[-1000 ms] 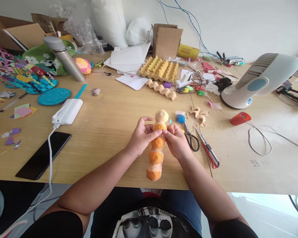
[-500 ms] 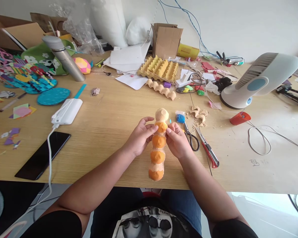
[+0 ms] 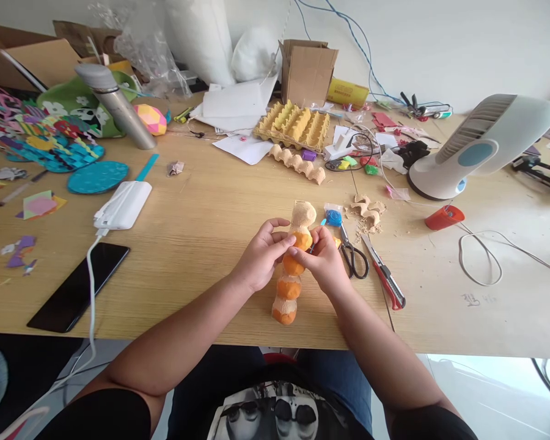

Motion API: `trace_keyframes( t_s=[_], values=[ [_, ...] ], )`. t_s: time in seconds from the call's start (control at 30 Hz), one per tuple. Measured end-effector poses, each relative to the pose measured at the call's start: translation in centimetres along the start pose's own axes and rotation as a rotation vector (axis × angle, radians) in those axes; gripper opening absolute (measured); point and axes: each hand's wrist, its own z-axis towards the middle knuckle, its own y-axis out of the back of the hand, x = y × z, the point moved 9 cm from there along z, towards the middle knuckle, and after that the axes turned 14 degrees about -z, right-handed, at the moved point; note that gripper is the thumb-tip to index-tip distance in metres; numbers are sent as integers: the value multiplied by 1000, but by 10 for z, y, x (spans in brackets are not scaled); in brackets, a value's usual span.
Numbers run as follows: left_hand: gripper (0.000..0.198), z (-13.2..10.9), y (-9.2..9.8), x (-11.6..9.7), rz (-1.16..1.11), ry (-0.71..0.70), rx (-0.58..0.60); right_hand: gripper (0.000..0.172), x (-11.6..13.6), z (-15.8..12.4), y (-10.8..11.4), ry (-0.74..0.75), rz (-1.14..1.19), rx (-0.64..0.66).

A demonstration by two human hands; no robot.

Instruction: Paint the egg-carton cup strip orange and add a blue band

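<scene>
I hold the egg-carton strip [image 3: 288,288] between both hands, just above the near edge of the wooden table [image 3: 201,244], with its lower end pointing toward me. My left hand [image 3: 261,260] has its fingers curled, thumb and fingertips pressed on the strip's left side near the top. My right hand [image 3: 326,264] pinches the same part from the right, its fingertips reaching over the second cup.

Four cups of the strip show orange on their domes. The end cup [image 3: 302,214], farthest from me, is plain beige, as are the cardboard collars between the cups (so I judge the colouring is mostly done, with that end cup bare).

The cutting looks finished. The scissors [image 3: 354,258] and the red utility knife [image 3: 385,276] lie unheld just right of my right hand, and carton scraps [image 3: 366,211] and crumbs are scattered beyond them. A small blue item in a clear packet [image 3: 333,217] lies close to the bare cup. Farther back are a second cut carton strip [image 3: 297,164] and a whole yellow egg tray [image 3: 296,125], both unpainted.
</scene>
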Motion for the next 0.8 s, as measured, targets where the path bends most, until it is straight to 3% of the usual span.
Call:
trace_keyframes(
  t_s=[0.8],
  values=[
    [64, 5, 4, 6, -112, 92, 15, 69, 3, 4, 4, -53, -84, 80]
  ],
)
